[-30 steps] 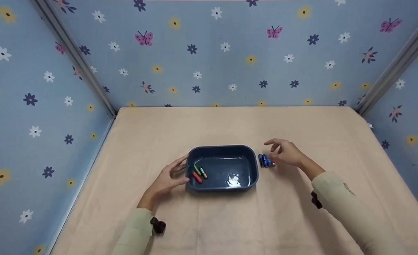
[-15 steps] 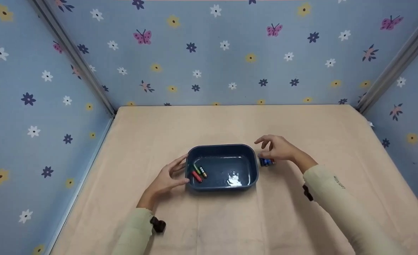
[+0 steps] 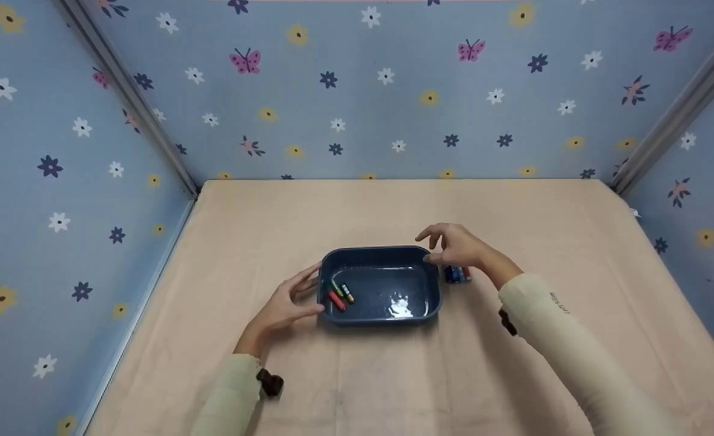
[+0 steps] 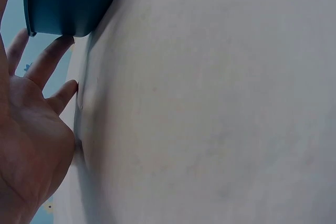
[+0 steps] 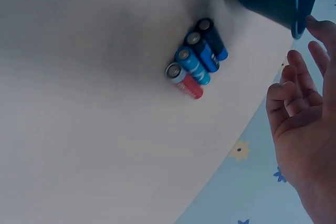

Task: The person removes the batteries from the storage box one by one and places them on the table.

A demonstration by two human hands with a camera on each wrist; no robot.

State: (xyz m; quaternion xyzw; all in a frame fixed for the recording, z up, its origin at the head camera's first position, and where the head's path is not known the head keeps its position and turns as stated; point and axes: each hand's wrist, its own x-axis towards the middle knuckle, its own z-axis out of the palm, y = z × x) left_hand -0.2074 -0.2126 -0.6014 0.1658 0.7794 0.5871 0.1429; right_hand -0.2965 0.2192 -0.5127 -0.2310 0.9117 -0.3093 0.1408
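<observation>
A dark blue rectangular basin (image 3: 381, 323) sits on the table. My left hand (image 3: 281, 310) rests its spread, fairly straight fingers and thumb against the basin's left end. Inside, at the left, lie a red battery (image 3: 337, 301), a green battery (image 3: 337, 287) and a dark battery with a pale end (image 3: 347, 293). My right hand (image 3: 458, 245) reaches over the far right corner, its thumb at the rim and its other fingers loosely bent with nothing between them. Below it, several batteries (image 5: 194, 61), blue ones and a red one, lie side by side beside the basin's right end.
A beige cloth (image 3: 387, 381) covers the table. Flowered blue panels (image 3: 369, 91) stand behind and at both sides, joined by grey metal posts (image 3: 132, 97). A small black device (image 3: 270, 383) is worn at the left wrist.
My right hand has moved left and away from me, from over the row of batteries to the basin's right rim. My left hand and the batteries inside have stayed put.
</observation>
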